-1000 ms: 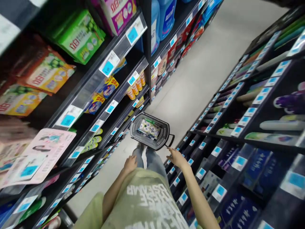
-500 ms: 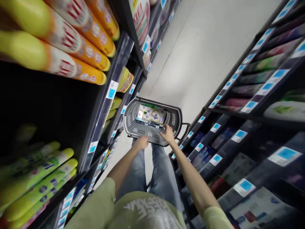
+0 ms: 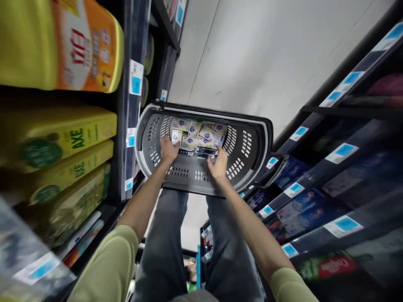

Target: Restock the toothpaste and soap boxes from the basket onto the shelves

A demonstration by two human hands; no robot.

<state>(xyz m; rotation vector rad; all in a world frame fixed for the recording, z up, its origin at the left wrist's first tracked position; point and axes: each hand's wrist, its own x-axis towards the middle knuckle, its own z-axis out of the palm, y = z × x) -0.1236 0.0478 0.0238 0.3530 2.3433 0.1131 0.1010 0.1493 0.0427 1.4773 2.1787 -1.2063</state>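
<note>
A grey shopping basket (image 3: 252, 144) stands on the aisle floor in front of my legs. Inside it lies a printed multipack package (image 3: 198, 134) in white, yellow and blue. My left hand (image 3: 169, 149) reaches into the basket and its fingers curl round the package's left end. My right hand (image 3: 218, 164) is down inside the basket at the package's near right edge, fingers bent against it. Both forearms stretch forward over my knees.
Black shelving lines both sides of the narrow aisle. On the left are yellow and orange cleaner bottles (image 3: 63, 42) and yellow-green packs (image 3: 59, 134). On the right are toothpaste boxes (image 3: 327, 264) behind blue price tags. Pale floor (image 3: 267, 54) runs ahead beyond the basket.
I have bent down closer to the basket. Both hands moved from its near rim down inside onto the package.
</note>
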